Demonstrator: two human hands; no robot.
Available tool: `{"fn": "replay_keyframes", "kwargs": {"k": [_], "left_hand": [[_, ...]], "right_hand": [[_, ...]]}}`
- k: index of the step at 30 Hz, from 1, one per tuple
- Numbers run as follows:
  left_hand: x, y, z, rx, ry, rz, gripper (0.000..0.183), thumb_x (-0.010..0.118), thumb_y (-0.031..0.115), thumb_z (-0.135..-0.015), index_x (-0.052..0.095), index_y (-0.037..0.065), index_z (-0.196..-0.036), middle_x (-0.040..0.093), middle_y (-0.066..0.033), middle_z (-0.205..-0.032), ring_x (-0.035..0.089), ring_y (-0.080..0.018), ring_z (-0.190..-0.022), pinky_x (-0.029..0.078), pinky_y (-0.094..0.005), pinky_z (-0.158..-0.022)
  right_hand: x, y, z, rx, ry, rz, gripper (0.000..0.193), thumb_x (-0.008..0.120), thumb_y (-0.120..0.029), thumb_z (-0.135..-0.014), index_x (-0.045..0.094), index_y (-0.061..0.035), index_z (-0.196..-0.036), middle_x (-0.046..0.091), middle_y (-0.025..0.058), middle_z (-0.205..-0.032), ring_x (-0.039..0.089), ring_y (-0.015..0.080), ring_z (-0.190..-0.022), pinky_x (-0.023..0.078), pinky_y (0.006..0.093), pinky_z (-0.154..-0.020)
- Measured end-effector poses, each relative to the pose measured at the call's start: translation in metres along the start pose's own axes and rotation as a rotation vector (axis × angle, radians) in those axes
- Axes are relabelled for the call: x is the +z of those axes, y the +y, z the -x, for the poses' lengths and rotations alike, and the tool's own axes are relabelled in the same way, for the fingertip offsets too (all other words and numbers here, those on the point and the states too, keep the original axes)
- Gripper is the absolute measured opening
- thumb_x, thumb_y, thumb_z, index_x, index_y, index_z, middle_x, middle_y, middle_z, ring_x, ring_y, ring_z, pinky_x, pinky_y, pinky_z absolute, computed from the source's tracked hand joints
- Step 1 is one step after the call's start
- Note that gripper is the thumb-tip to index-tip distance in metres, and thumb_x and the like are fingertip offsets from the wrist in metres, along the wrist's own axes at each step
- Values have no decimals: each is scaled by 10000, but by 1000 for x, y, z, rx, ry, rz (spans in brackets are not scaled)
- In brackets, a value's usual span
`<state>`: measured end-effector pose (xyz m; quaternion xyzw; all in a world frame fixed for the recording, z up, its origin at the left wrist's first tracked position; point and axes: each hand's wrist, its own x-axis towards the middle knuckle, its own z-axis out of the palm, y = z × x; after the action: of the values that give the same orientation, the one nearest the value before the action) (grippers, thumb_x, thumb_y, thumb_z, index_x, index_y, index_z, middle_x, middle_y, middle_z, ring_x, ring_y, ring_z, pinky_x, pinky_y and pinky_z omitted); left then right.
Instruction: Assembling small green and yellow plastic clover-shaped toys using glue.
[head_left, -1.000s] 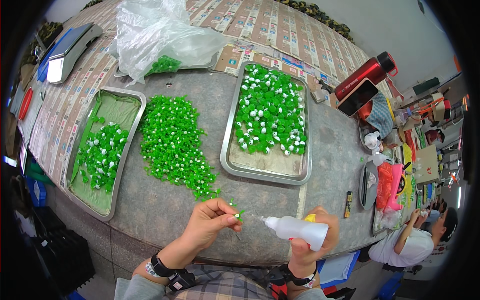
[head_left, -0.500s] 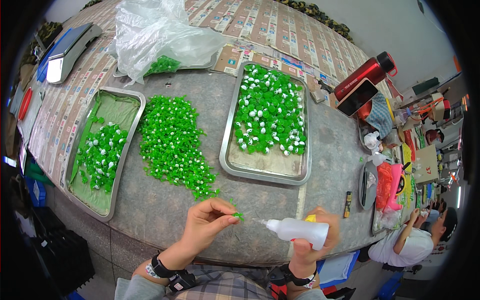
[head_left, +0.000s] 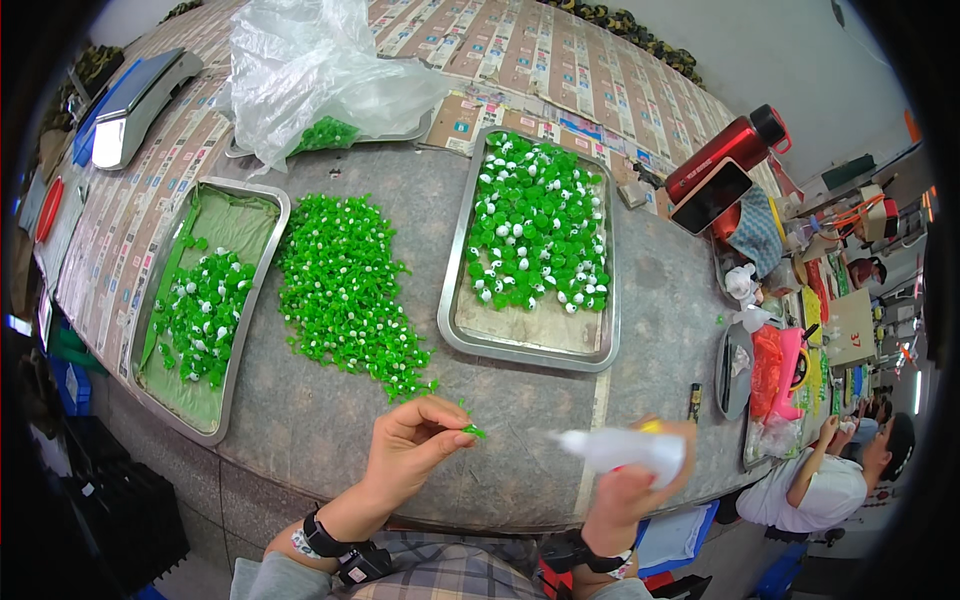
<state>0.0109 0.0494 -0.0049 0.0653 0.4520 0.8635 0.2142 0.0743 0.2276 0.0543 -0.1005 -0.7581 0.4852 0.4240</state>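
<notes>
Between the thumb and forefinger of my left hand (head_left: 415,445) is a small green plastic piece (head_left: 474,431), its tip sticking out to the right. My right hand (head_left: 635,480) grips a white squeeze bottle (head_left: 620,449) with a narrow nozzle, lying almost level and pointing left. Both bottle and hand are smeared by motion, and the nozzle is apart from the piece. Just beyond my left hand lies a loose pile of small green pieces with white spots (head_left: 345,280).
A metal tray (head_left: 530,352) with green-and-white pieces stands beyond my hands; another tray (head_left: 215,425) is at left. Plastic bag (head_left: 310,80) covers a back tray. At right are a red bottle (head_left: 725,150), a phone (head_left: 711,195) and a small dark tube (head_left: 694,402). A person (head_left: 825,485) sits far right.
My right hand has drawn the squeeze bottle to the right, away from the green piece. The left hand stays in place with its pinch.
</notes>
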Motion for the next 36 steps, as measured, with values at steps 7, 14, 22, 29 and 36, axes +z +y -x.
{"fn": "replay_keyframes", "kwargs": {"k": [7,14,22,29,36], "left_hand": [[1,3,0,-82,120,34,105,596,20,-691,501,16,-737,520,-82,-741,532,-146,-629,477,-267,-562],[2,2,-2,-86,49,108,85,564,-18,-715,513,1,-779,539,-79,-769,541,-132,-671,461,-249,-608],[-1,6,0,-109,126,94,93,573,-7,-710,511,2,-778,539,-76,-749,546,-139,-666,470,-261,-603],[6,2,-2,-127,133,52,103,594,23,-690,498,20,-728,521,-69,-719,535,-145,-607,478,-275,-553],[-2,9,0,-100,-43,134,76,564,-20,-715,519,-4,-774,549,-95,-791,550,-152,-709,469,-261,-646]], "right_hand": [[-42,43,-54,462,-10,-29,407,603,-143,-706,418,24,-1028,529,90,-876,516,142,-816,422,238,-688],[-89,111,-39,359,-1,227,420,597,-27,-676,426,29,-1056,537,101,-930,522,174,-846,410,268,-745],[14,35,-81,25,-539,530,253,624,-101,-642,548,-49,-878,537,92,-786,512,234,-715,405,319,-651],[41,86,-71,8,-634,751,184,596,-92,-659,523,-28,-815,544,100,-737,529,248,-708,419,319,-611],[37,12,-24,329,-902,127,203,619,-104,-684,543,-8,-845,580,67,-744,564,120,-670,429,222,-610]]}}
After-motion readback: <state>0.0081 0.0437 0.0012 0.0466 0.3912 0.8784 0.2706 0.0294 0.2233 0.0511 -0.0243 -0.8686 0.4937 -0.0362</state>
